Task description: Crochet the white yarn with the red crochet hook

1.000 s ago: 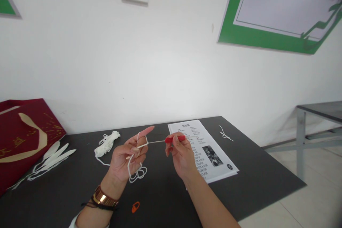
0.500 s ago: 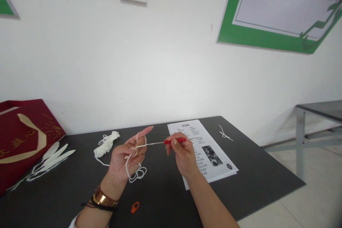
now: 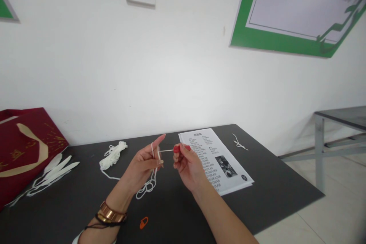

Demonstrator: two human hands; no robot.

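My left hand (image 3: 145, 166) pinches white yarn (image 3: 152, 183) between thumb and fingers, with a strand looped round the raised index finger. From it, loose coils hang down to the table. Closed round the red handle of a crochet hook (image 3: 182, 148) is my right hand (image 3: 189, 167). The thin metal shaft points left to the yarn at my left fingers; its tip is too small to make out. A bundle of white yarn (image 3: 112, 155) lies behind my left hand, and a strand runs from it toward that hand.
Printed sheets (image 3: 217, 160) lie right of my hands on the black table (image 3: 274, 190). An orange stitch marker (image 3: 143, 222) is near the front. A dark red bag (image 3: 31, 137) and white flat pieces (image 3: 54, 171) are at left; a short knotted yarn (image 3: 239, 143) lies at right.
My left wrist has turned, and its thumb now points right along the yarn. My right hand has shifted slightly left with the crochet hook, closer to my left fingers.
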